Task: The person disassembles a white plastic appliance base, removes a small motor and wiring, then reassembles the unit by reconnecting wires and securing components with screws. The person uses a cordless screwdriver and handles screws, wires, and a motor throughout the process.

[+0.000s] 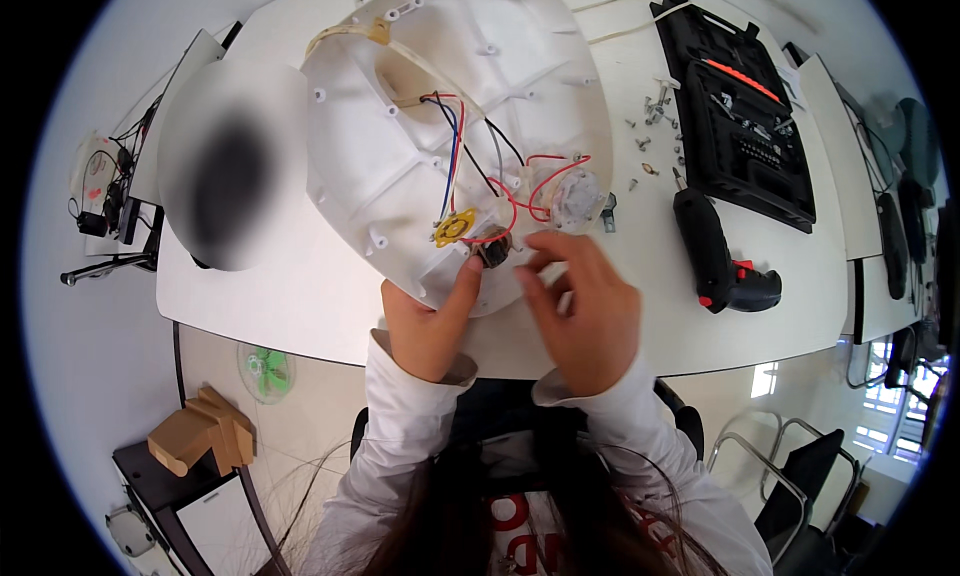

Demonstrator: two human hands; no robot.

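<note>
A large white plastic shell (345,156) lies with its ribbed inside facing up. My left hand (425,326) grips its near edge, thumb on top beside a small black part (493,251). Just right of that part is my right hand (590,311), its thumb and index finger apart with nothing visible between them. A yellow round part (455,227) sits by the black part. Further right in the shell is a whitish round part (577,198). Red, blue and black wires (460,141) run between these parts and up the shell. My left fingers are hidden under the shell.
A blurred white oval piece with a dark middle (235,176) stands left of the shell. At right lie a black and red cordless screwdriver (715,246), loose screws (645,141) and an opened black tool case (745,126). The white table's (280,306) near edge runs before me.
</note>
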